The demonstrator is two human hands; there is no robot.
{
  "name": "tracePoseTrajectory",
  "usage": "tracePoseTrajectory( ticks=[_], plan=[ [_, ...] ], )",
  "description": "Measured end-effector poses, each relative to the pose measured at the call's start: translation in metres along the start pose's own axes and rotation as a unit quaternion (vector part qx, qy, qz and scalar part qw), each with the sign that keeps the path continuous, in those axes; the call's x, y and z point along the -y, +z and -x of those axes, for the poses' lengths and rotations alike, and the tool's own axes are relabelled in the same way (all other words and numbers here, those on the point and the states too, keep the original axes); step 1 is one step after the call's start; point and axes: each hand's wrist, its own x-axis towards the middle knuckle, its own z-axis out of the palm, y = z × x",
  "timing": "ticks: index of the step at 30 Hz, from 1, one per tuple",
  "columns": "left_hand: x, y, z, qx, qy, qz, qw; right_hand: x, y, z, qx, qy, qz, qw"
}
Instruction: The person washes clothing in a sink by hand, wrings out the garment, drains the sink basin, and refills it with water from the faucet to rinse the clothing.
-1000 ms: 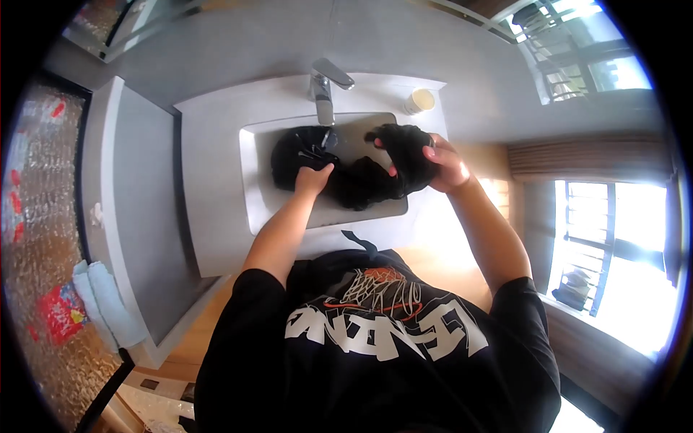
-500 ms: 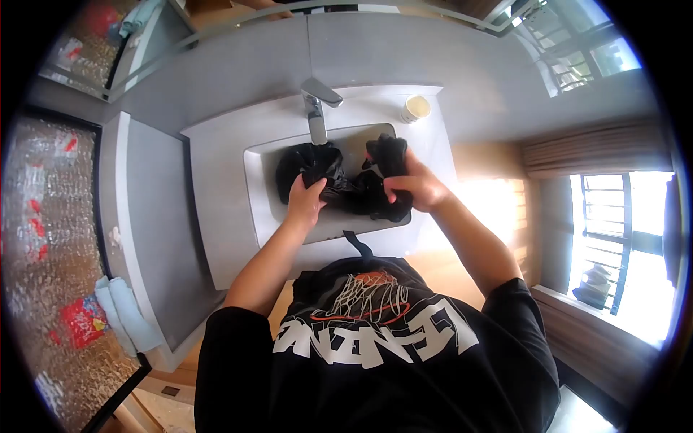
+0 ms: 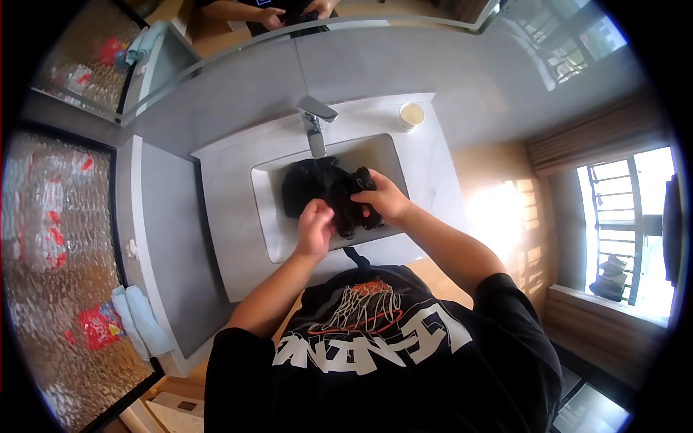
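Observation:
A dark, wet-looking black cloth [image 3: 307,189] lies bunched in the white sink [image 3: 264,216], below the chrome faucet [image 3: 315,124]. Its exact kind does not show. My right hand [image 3: 382,198] is wrapped round a gathered part of the cloth on the sink's right side, thumb on top. At the near side of the bundle, my left hand [image 3: 316,225] is closed with curled fingers against the cloth's edge; its fingertips are partly hidden.
A paper cup [image 3: 411,117] stands on the countertop [image 3: 442,169] at the back right. A mirror [image 3: 404,47] rises behind the counter. On the left, light blue towels [image 3: 141,321] hang by a textured glass panel [image 3: 61,281].
My right hand has moved left and slightly down with its part of the cloth, bunching it closer. My left hand has shifted toward the sink's near edge and curled more.

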Motion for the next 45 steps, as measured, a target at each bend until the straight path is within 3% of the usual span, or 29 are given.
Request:
tracePoseTrajectory(
  ticks=[2, 3, 5, 9, 12, 13, 16, 17, 20, 24, 27, 29, 31, 33, 35, 37, 40, 41, 42, 43, 45],
  plan=[
    [-0.035, 0.034, -0.003, -0.105, -0.188, 0.160, 0.963, 0.027, 0.001, 0.001, -0.025, 0.151, -0.123, 0.981],
    [-0.040, 0.036, -0.006, -0.072, -0.218, 0.191, 0.954, 0.040, 0.002, 0.001, -0.040, 0.245, -0.199, 0.948],
    [-0.046, 0.035, -0.013, -0.003, -0.278, 0.249, 0.928, 0.049, 0.000, 0.004, 0.052, 0.239, -0.139, 0.960],
    [-0.003, 0.004, -0.048, 0.067, -0.229, 0.216, 0.947, 0.059, -0.002, 0.019, 0.151, 0.278, -0.060, 0.947],
    [0.018, -0.009, -0.060, -0.012, -0.078, 0.192, 0.978, 0.067, -0.006, 0.029, 0.160, 0.296, -0.013, 0.942],
    [0.011, -0.002, -0.059, -0.066, -0.079, 0.251, 0.962, 0.074, -0.008, 0.031, 0.157, 0.298, -0.004, 0.942],
    [0.006, -0.009, -0.058, -0.081, -0.021, 0.324, 0.942, 0.073, -0.020, 0.041, 0.153, 0.296, 0.015, 0.943],
    [0.005, -0.008, -0.060, -0.142, 0.008, 0.254, 0.957, 0.070, -0.025, 0.045, 0.154, 0.294, 0.020, 0.943],
    [-0.005, -0.023, -0.066, -0.085, -0.048, 0.358, 0.928, 0.065, -0.037, 0.055, 0.174, 0.314, 0.041, 0.932],
    [-0.009, -0.033, -0.068, -0.072, -0.030, 0.322, 0.943, 0.063, -0.043, 0.061, 0.176, 0.289, 0.082, 0.937],
    [-0.051, 0.009, -0.044, -0.033, -0.016, 0.246, 0.969, 0.045, -0.044, 0.067, 0.076, 0.310, 0.013, 0.948],
    [-0.057, 0.012, -0.042, 0.024, 0.000, 0.202, 0.979, 0.038, -0.044, 0.062, 0.008, 0.288, -0.001, 0.958],
    [-0.069, 0.033, -0.031, 0.018, 0.041, 0.169, 0.985, 0.054, -0.042, 0.051, -0.048, 0.252, 0.021, 0.966],
    [-0.075, 0.050, -0.023, 0.006, 0.065, 0.140, 0.988, 0.057, -0.035, 0.036, -0.055, 0.039, 0.110, 0.992],
    [-0.073, 0.051, -0.022, 0.012, 0.058, 0.152, 0.987, 0.069, -0.027, 0.019, -0.045, -0.131, 0.172, 0.975],
    [-0.075, 0.053, -0.026, 0.034, 0.061, 0.159, 0.985, 0.090, -0.017, 0.006, 0.004, -0.147, 0.247, 0.958],
    [-0.087, 0.067, -0.027, 0.059, -0.042, 0.328, 0.942, 0.092, -0.006, -0.008, 0.094, -0.152, 0.357, 0.917],
    [-0.084, 0.067, -0.029, 0.084, -0.014, 0.291, 0.953, 0.089, -0.004, -0.014, 0.085, -0.246, 0.391, 0.883],
    [-0.080, 0.065, -0.030, 0.108, 0.015, 0.254, 0.961, 0.082, -0.003, -0.016, 0.097, -0.256, 0.392, 0.878],
    [-0.080, 0.067, -0.030, 0.083, 0.072, 0.163, 0.980, 0.081, -0.003, -0.015, 0.116, -0.227, 0.397, 0.881],
    [-0.084, 0.070, -0.032, -0.055, 0.026, 0.079, 0.995, 0.081, -0.001, -0.010, 0.136, -0.205, 0.421, 0.873]
  ],
)
